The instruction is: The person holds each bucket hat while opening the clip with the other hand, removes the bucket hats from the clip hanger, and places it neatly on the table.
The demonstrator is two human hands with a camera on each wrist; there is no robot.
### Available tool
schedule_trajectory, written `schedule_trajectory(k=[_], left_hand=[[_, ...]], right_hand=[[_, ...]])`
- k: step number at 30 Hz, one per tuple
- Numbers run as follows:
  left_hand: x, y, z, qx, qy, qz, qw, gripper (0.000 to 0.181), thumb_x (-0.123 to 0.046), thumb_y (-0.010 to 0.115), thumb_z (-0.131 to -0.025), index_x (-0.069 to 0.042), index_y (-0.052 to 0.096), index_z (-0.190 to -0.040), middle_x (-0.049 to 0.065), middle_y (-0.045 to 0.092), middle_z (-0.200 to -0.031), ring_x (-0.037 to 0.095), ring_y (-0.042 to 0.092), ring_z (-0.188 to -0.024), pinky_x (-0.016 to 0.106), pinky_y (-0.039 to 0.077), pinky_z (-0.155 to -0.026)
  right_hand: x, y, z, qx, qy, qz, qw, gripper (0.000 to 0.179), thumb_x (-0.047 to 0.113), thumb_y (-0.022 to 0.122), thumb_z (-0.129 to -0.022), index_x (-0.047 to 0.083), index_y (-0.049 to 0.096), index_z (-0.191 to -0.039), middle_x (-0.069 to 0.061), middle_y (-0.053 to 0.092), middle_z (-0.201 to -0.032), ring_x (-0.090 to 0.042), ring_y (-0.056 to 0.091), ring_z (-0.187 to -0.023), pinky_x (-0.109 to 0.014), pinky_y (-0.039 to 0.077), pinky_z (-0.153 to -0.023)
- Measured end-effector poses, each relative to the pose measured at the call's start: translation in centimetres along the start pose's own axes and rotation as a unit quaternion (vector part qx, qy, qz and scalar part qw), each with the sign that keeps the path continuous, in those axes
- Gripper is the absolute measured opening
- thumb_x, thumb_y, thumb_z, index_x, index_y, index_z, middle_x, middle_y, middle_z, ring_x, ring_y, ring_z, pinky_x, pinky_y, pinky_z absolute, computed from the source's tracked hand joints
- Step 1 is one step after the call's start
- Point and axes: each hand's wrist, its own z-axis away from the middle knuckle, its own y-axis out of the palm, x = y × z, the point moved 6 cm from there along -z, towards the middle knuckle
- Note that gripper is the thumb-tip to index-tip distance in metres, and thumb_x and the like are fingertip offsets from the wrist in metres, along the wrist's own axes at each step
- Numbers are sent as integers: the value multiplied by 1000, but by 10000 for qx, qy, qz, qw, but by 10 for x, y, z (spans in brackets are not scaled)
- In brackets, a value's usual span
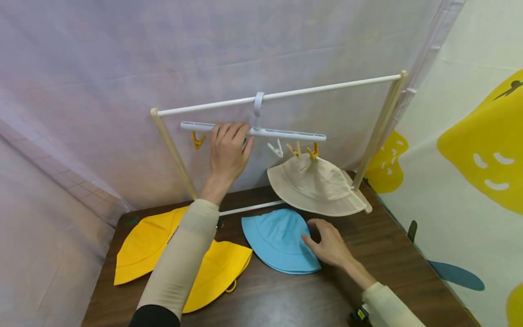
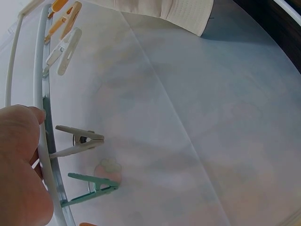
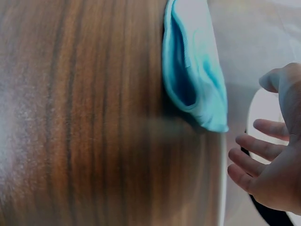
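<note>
My left hand (image 1: 229, 152) grips the bar of a pale blue clip hanger (image 1: 286, 134), left of its hook, with fingers over the top. In the left wrist view a grey clothespin (image 2: 80, 141) and a green clothespin (image 2: 91, 188) dangle from the bar beside that hand. A beige bucket hat (image 1: 314, 186) hangs at the right end from a cream clip (image 1: 294, 149) and an orange clip (image 1: 313, 151). My right hand (image 1: 331, 245) is held with fingers spread beside a blue bucket hat (image 1: 279, 240) on the table; the right wrist view shows them apart.
The hanger hooks over the white top rail (image 1: 335, 86) of a rack with wooden posts (image 1: 173, 152). Two yellow bucket hats (image 1: 143, 245) lie on the dark wooden table (image 1: 286, 299) at left, partly behind my left forearm. Curtains (image 1: 102, 68) stand behind.
</note>
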Motion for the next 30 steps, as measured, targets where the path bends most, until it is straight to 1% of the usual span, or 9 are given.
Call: schedule_trajectory(k=[5, 10, 17, 24, 27, 30], left_hand=[[0, 0, 0, -56, -1, 24, 10000, 24, -19, 82, -103, -6, 82, -124, 10, 85, -124, 33, 76, -117, 52, 51, -114], [0, 0, 0, -62, -20, 26, 10000, 23, -19, 81, -104, -6, 82, -123, 10, 85, -124, 33, 76, -116, 52, 51, -113], [0, 0, 0, -111, -38, 35, 9999, 23, -18, 82, -104, -6, 82, -122, 10, 85, -123, 33, 76, -115, 52, 51, -112], [-1, -1, 0, -137, -21, 11, 9999, 23, -19, 82, -103, -6, 82, -122, 10, 85, -123, 33, 76, -114, 52, 52, -112], [-1, -1, 0, -131, -23, 0, 9999, 23, -19, 82, -103, -6, 82, -122, 10, 85, -123, 33, 76, -115, 52, 52, -112], [-1, -1, 0, -117, -15, -6, 9999, 23, -19, 82, -103, -6, 82, -122, 9, 85, -123, 32, 77, -115, 52, 52, -112]], right_hand=[[16, -11, 2, -138, -378, 68, 9992, 45, 26, 84, -100, -1, 73, -135, -19, 78, -130, -41, 75, -122, -61, 60, -104], [35, -27, 2, -302, -748, 96, 9967, 45, 25, 86, -98, 1, 74, -133, -16, 79, -130, -39, 75, -123, -59, 60, -105], [63, -55, -1, -705, -1352, 168, 9882, 45, 21, 89, -93, 2, 74, -130, -16, 79, -128, -38, 74, -121, -56, 59, -103], [74, -76, -8, -1073, -1951, 177, 9747, 50, 16, 90, -87, -1, 73, -131, -17, 78, -128, -38, 73, -120, -52, 55, -103], [77, -83, -11, -1187, -2094, 130, 9705, 51, 14, 89, -87, -1, 73, -133, -18, 76, -131, -39, 71, -121, -51, 53, -104], [78, -89, -14, -1271, -2137, 93, 9685, 51, 14, 87, -88, -1, 72, -134, -19, 75, -133, -40, 69, -124, -51, 51, -106]])
